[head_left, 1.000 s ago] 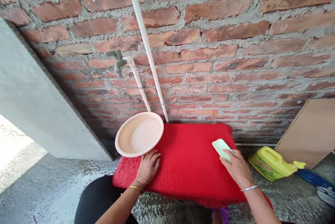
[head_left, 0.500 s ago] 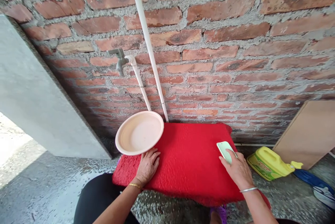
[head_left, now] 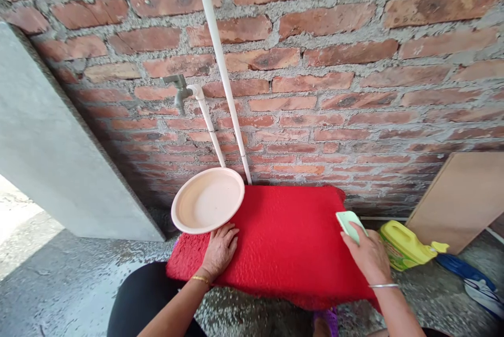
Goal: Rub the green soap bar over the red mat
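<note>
A wet red cloth (head_left: 283,237) is spread over a low surface, its edges hanging down in front. My left hand (head_left: 220,249) lies flat on its left part, fingers stretched out and the tips by the rim of a pale pink basin (head_left: 208,203). That basin rests on the far left corner of the cloth. At the right edge, my right hand (head_left: 370,254) has its fingers closed round a pale green scrub brush (head_left: 349,224) with a small hole at its far end. The brush's underside is hidden.
A grey tap (head_left: 181,94) on a white pipe juts from the brick wall above the basin. On the wet floor at right are a yellow jug (head_left: 409,248) and blue slippers (head_left: 466,269), near a leaning board (head_left: 452,195). A grey slab (head_left: 74,143) stands at left.
My right hand has slid the brush rightward to the cloth's right edge. My left hand stays on the cloth; the view has shifted slightly.
</note>
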